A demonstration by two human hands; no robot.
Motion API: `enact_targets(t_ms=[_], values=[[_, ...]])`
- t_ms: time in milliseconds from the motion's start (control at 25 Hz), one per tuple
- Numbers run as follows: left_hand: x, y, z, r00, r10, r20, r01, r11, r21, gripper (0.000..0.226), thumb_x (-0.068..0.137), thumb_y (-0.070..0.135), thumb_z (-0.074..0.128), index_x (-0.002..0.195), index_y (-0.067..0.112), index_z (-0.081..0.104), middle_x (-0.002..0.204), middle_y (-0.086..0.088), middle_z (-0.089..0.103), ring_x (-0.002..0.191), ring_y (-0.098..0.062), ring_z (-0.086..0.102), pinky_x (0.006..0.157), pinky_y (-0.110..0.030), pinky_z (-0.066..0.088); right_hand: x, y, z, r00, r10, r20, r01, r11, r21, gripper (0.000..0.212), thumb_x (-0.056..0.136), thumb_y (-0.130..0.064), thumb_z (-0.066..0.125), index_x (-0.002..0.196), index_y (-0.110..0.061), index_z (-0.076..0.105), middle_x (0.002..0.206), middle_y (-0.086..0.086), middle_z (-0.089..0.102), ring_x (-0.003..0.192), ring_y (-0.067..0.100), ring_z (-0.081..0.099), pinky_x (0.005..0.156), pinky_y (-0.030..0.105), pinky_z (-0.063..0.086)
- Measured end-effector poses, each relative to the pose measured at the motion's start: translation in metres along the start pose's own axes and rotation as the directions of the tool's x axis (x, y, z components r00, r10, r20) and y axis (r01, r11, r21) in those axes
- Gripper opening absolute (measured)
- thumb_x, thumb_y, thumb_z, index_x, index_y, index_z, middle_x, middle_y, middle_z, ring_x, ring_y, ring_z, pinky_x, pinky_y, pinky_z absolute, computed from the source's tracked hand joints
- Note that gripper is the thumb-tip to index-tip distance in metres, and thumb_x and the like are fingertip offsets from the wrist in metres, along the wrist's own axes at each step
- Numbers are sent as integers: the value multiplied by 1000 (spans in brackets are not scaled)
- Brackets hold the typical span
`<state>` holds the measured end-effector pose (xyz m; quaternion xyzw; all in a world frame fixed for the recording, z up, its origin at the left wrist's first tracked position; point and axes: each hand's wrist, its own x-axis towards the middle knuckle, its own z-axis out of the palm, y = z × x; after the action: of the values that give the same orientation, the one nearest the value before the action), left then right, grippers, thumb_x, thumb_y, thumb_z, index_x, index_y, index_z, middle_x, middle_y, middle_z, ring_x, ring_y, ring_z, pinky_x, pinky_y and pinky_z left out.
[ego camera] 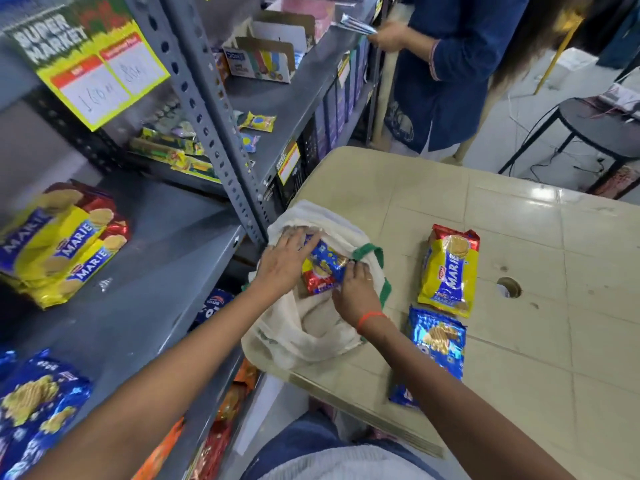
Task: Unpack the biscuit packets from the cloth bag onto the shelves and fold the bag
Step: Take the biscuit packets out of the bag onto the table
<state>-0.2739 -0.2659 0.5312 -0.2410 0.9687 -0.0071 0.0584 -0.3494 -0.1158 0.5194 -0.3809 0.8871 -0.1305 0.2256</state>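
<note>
bag point(304, 336): soft cream cloth, matt, green trim
packets point(450, 271): glossy plastic wrap, crinkled
table point(540, 258): smooth beige plastic, slight sheen
shelves point(149, 271): grey painted metal, matt
sign point(93, 60): printed paper

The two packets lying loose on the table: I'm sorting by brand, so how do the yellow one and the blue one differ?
The yellow Marie packet is yellow with a red top end and a blue name band; the blue packet is blue all over. The yellow Marie packet lies wholly on the table, farther from the person; the blue packet is nearer, its end jutting past the table's edge. Both lie flat, untouched by either hand, right of the cloth bag.
</note>
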Motion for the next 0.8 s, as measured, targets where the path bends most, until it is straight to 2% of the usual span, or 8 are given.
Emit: enact_targets(t_ms=[120,280,400,480,560,640,720,800], values=[[34,-11,-4,994,3,106,-2,1000,-9,80,89,3,42,151,35,2,163,-4,1,150,-21,8,111,-46,34,28,8,-13,999,39,9,-39,999,-28,93,85,-44,58,147,6,10,154,27,19,145,37,14,122,40,10],[72,-22,-12,975,-12,221,15,1000,-14,89,88,5,53,151,35,-1,163,-1,-1,149,-21,10,113,-48,28,65,19,-36,996,47,81,-42,997,-62,125,62,-63,73,151,-8,5,155,14,21,142,35,22,116,46,28],[82,-27,-23,959,-68,274,98,991,-96,83,87,9,55,152,31,8,163,-1,6,149,-21,13,116,-49,24,74,14,-46,996,45,77,-35,991,-127,124,53,-71,71,147,-11,18,142,12,40,129,33,38,102,48,40],[74,-19,-29,965,-197,173,242,922,-301,66,88,13,52,148,26,27,158,-3,26,143,-25,25,113,-47,28,63,6,-45,998,17,-63,-26,988,-151,115,49,-78,65,136,-9,35,129,11,51,120,31,45,96,44,42],[50,3,-29,901,-425,86,403,746,-530,58,88,22,52,143,20,36,152,-8,34,136,-33,31,109,-45,31,42,-1,-42,976,-9,-217,-14,995,-104,110,46,-79,61,128,-8,46,118,10,56,113,30,49,92,41,43],[21,35,-28,802,-564,197,525,507,-683,72,88,35,57,149,15,23,156,-16,23,141,-37,22,114,-44,24,19,-2,-45,959,-8,-283,20,999,37,102,44,-72,66,118,-4,53,108,12,58,104,32,53,90,40,44],[-2,65,-28,731,-587,347,589,287,-756,87,87,39,60,152,12,9,156,-22,17,145,-37,16,118,-45,19,-2,2,-49,956,4,-294,43,987,154,91,45,-61,76,111,-1,56,100,13,58,97,33,55,88,39,45],[-11,87,-32,658,-582,478,577,-18,-816,85,86,31,65,150,9,14,149,-25,31,138,-37,34,113,-45,33,-20,9,-55,954,52,-296,19,973,230,86,46,-54,80,110,-2,57,100,12,58,98,31,56,88,37,46]])
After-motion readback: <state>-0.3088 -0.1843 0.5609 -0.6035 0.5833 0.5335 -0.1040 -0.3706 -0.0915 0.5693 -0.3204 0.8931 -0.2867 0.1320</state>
